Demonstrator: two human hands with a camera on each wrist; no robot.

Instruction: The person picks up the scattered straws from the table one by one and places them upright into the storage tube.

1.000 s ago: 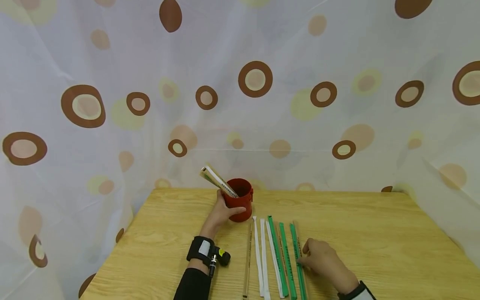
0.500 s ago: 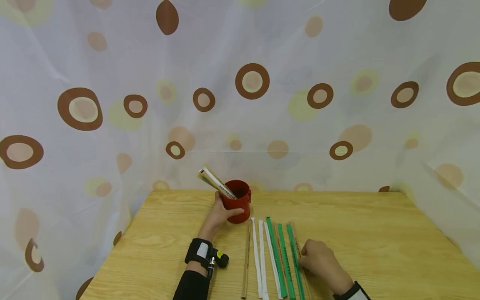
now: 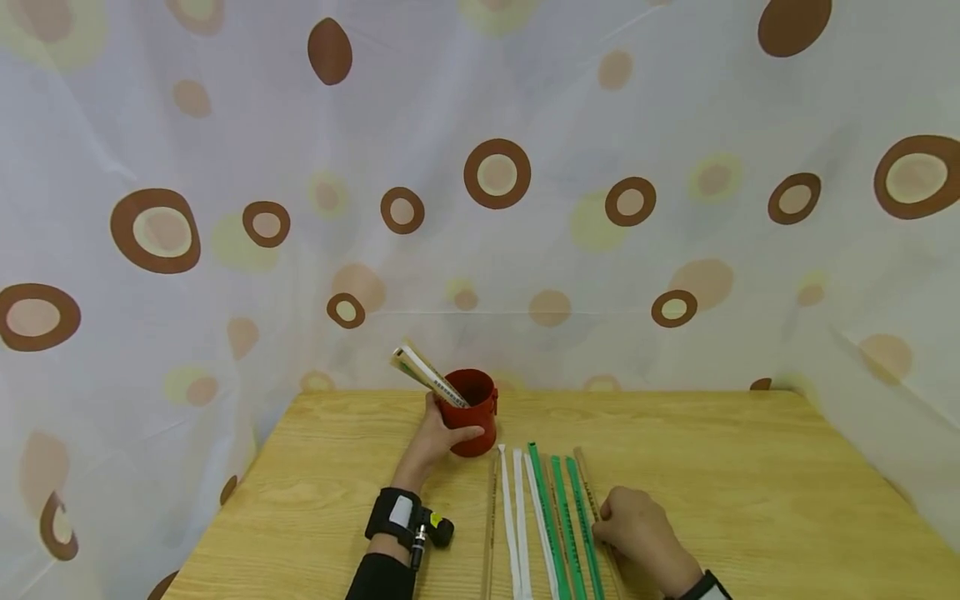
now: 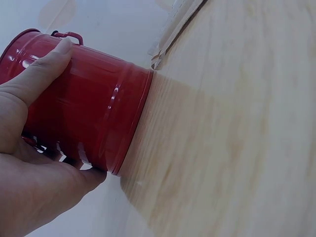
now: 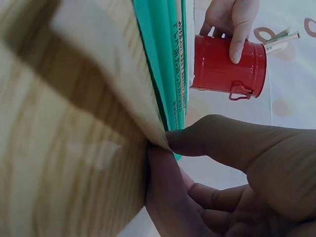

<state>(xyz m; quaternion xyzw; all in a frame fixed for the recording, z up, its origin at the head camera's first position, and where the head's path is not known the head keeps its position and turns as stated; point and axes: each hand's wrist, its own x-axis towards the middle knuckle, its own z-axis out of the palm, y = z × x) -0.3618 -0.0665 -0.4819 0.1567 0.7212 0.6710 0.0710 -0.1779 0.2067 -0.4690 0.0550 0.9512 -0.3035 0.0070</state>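
My right hand (image 3: 637, 529) pinches a brown paper-wrapped straw (image 3: 588, 483), the rightmost of a row on the table. In the right wrist view, thumb and index finger grip the edge of its brown wrapper (image 5: 113, 64), which lies close along the tabletop. Green wrapped straws (image 3: 581, 521) lie just left of it. With thumb and fingers spread round its side, my left hand (image 3: 437, 437) holds a small red metal bucket (image 3: 477, 433), upright at the back of the table. Several wrapped straws (image 3: 429, 372) lean out of the bucket to the left.
Left of the green straws lie white wrapped straws (image 3: 507, 517) and another brown one (image 3: 491, 521), roughly parallel. The wooden table (image 3: 750, 483) ends at a patterned curtain (image 3: 555, 250) behind. A wrist camera (image 3: 441, 531) is strapped to my left forearm.
The right fingers have closed on the rightmost brown straw, and its lower part has come slightly away from the green one beside it. The left hand stays on the bucket. The head view shifts slightly.
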